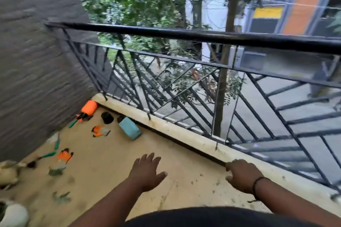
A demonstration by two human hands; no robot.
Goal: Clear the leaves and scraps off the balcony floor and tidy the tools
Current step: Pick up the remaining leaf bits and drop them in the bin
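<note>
The tan balcony floor (pixel 103 164) carries scattered tools and scraps. My left hand (pixel 145 171) hovers over the floor with fingers spread and holds nothing. My right hand (pixel 241 175) hangs near the low ledge (pixel 184 132), fingers loosely curled, empty. Far left lie an orange sprayer bottle (pixel 89 108), a green-handled tool (pixel 73 123), an orange-and-grey glove (pixel 100 131), a second orange glove (pixel 64 155), another green-handled hand tool (pixel 46 155) and a third (pixel 57 143). Green leaf scraps (pixel 61 197) and a leafy clump (pixel 55 171) lie near my left arm.
A black pot (pixel 107 117) and a light blue box (pixel 129 130) sit by the ledge. A black metal railing (pixel 203 37) runs along the right. A dark brick wall (pixel 36 61) closes the left. A pale sack (pixel 9 173) and a white pot (pixel 13 215) sit at the lower left.
</note>
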